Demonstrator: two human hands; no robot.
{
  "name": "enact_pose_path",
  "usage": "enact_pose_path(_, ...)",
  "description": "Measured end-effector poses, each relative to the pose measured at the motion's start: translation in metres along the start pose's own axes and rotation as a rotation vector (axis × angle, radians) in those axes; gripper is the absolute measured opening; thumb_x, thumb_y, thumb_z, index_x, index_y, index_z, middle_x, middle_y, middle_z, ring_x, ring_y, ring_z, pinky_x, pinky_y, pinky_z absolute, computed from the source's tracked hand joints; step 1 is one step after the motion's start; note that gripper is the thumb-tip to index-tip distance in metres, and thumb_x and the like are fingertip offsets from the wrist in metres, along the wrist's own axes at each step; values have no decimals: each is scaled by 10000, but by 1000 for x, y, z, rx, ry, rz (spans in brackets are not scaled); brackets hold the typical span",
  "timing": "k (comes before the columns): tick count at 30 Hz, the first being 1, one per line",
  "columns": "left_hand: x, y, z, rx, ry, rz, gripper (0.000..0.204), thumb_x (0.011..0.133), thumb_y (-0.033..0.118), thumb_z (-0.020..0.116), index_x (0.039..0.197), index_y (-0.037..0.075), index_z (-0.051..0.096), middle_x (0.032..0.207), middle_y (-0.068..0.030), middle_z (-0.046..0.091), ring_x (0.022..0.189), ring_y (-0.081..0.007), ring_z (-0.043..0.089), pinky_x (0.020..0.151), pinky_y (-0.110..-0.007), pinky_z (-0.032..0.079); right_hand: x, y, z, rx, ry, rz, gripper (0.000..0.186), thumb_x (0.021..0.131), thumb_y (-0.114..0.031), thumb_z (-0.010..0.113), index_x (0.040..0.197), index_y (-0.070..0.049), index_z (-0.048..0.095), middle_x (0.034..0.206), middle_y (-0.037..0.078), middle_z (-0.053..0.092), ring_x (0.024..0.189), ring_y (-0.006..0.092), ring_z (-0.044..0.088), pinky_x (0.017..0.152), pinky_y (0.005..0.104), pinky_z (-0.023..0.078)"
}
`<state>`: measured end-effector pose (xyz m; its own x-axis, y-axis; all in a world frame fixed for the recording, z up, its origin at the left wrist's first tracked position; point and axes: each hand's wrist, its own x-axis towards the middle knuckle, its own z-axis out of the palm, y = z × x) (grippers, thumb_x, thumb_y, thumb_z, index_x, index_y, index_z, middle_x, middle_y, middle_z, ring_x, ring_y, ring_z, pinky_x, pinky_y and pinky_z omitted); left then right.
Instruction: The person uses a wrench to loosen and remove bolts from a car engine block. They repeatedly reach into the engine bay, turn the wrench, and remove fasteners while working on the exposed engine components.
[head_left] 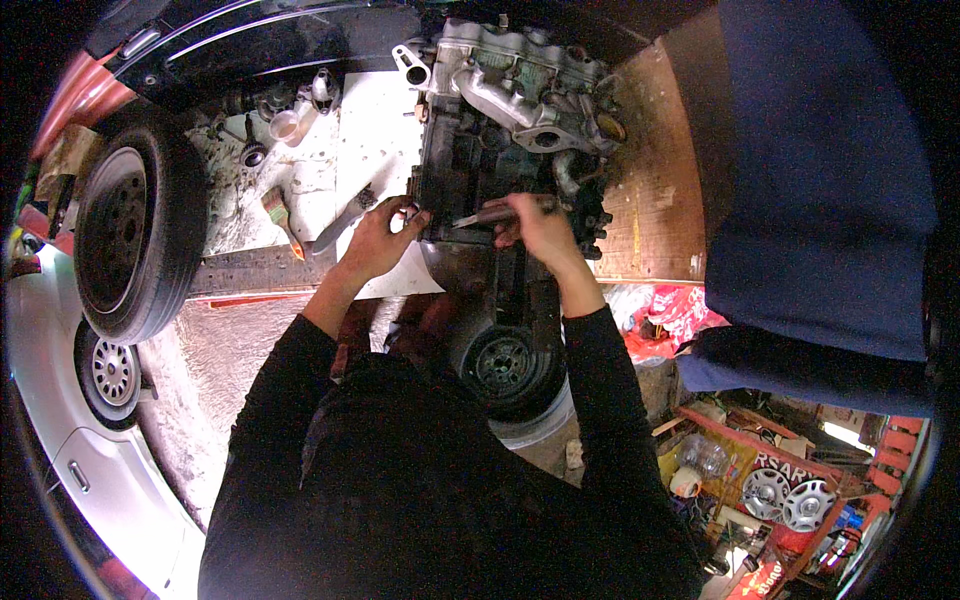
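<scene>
A dark engine block (460,170) with a pale metal head and intake manifold (505,100) lies on the bench in front of me. My right hand (543,232) is closed round a knife-like tool (485,216), its light, pointed end aimed left over the block's near face. At the block's near left corner, my left hand (382,238) has its thumb and fingers curled together. Whatever is between those fingers is too small to make out. Left of that hand lie a long grey metal tool (342,222) and a paintbrush (281,222) with an orange handle tip.
White sheets (375,130) cover the bench, with loose engine parts (255,150) and a small clear cup (285,126). A tyre (135,230) stands left, near a silver car (90,480). Another wheel (505,365) sits below the bench edge. Blue cloth (820,180) hangs right, above a cluttered rack (760,440).
</scene>
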<state>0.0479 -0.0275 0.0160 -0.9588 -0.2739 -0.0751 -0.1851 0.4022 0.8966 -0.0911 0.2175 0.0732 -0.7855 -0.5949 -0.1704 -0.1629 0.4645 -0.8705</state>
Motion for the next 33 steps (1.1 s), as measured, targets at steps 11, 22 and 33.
enact_pose_path(11,6,1,-10,53,-69,-9,569,957,525,673,1208,15,680,1138,-223,729,1067,-361,715,949,-447,533,-26,-39,13,93,31,-18,281,1071,-204,553,1105,-14,758,953,99,772,682,137,689,642,286,562)
enact_pose_path(22,5,37,-28,123,-158,-101,575,966,500,672,1202,-24,678,1126,-267,724,1083,-386,711,962,-444,528,-38,-70,7,-253,102,-154,250,960,-209,670,1137,-57,762,996,189,751,918,321,738,843,380,563)
enact_pose_path(33,19,15,-34,158,-249,24,550,954,535,673,1125,13,680,914,-184,752,941,-354,727,895,-440,534,-83,-63,53,-346,88,-270,363,973,-236,643,1278,-44,687,1045,206,681,944,420,684,858,455,562)
